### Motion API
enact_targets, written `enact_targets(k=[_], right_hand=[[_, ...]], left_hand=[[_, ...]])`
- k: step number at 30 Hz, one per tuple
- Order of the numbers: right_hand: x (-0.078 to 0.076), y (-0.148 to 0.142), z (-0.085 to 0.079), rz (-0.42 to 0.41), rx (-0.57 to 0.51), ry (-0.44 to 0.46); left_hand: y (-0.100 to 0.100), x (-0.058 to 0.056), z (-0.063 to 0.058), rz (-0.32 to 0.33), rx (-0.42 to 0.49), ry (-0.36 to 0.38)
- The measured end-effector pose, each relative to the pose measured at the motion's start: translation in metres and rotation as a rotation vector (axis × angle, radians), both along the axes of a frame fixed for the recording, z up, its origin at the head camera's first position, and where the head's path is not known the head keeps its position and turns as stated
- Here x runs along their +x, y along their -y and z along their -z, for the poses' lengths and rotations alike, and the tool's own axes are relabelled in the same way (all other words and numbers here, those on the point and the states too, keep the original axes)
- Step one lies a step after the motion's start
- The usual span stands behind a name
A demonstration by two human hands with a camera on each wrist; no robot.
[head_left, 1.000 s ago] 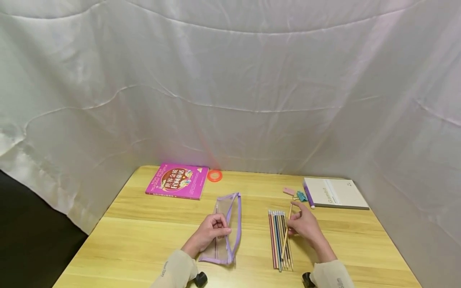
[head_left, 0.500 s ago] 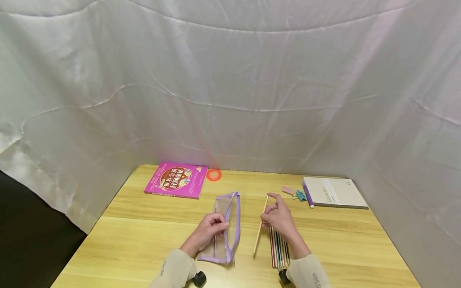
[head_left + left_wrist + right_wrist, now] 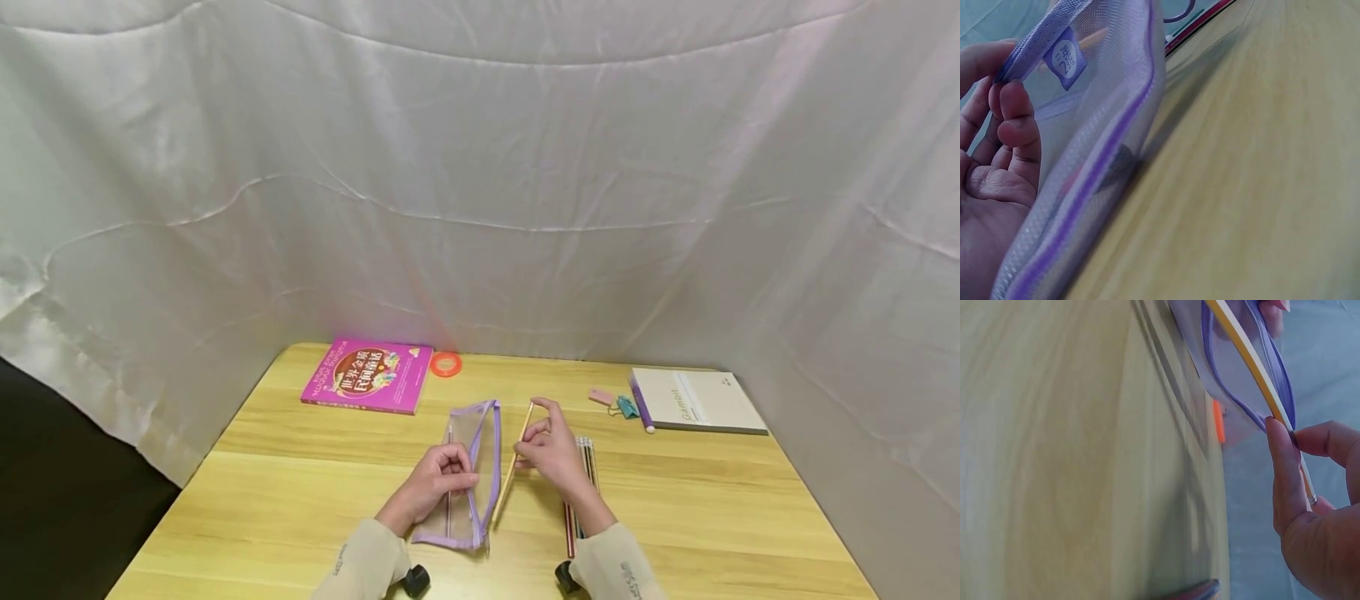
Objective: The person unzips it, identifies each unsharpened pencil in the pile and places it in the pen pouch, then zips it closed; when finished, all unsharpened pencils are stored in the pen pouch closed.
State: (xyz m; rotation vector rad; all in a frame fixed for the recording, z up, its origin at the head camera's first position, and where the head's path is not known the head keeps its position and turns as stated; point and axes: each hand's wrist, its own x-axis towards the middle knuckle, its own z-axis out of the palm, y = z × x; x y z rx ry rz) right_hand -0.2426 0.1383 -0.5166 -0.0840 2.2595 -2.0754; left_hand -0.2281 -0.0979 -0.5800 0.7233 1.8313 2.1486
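Observation:
My left hand (image 3: 435,483) pinches the edge of a mesh pencil case (image 3: 459,523) with purple trim, holding its mouth apart. In the left wrist view a small printed tag (image 3: 1065,59) hangs inside the rim. A thin pencil shows through the mesh in the head view. Between thumb and fingers, my right hand (image 3: 553,454) holds a yellow pencil (image 3: 512,469), tilted, its lower tip right beside the case's right edge. From the right wrist, the yellow pencil (image 3: 1254,362) overlaps the case's opening. Several more pencils (image 3: 587,454) lie in a row, partly hidden under my right forearm.
At the back left lie a pink book (image 3: 367,375) and an orange tape roll (image 3: 446,364). At the back right are a pink eraser (image 3: 601,397), a teal binder clip (image 3: 627,407), a purple marker (image 3: 642,404) and a pale notebook (image 3: 701,402). A grey curtain (image 3: 480,208) encloses the table.
My right hand has lifted the yellow pencil off the row and carried it left to the pencil case. My left hand keeps its hold on the case, almost unmoved.

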Motion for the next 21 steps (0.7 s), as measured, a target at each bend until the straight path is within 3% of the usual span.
enact_targets(k=[21], right_hand=[[-0.009,0.009,-0.010,0.026,-0.028,-0.036]], left_hand=[[0.000,0.000,0.001,0.021,0.036,-0.013]])
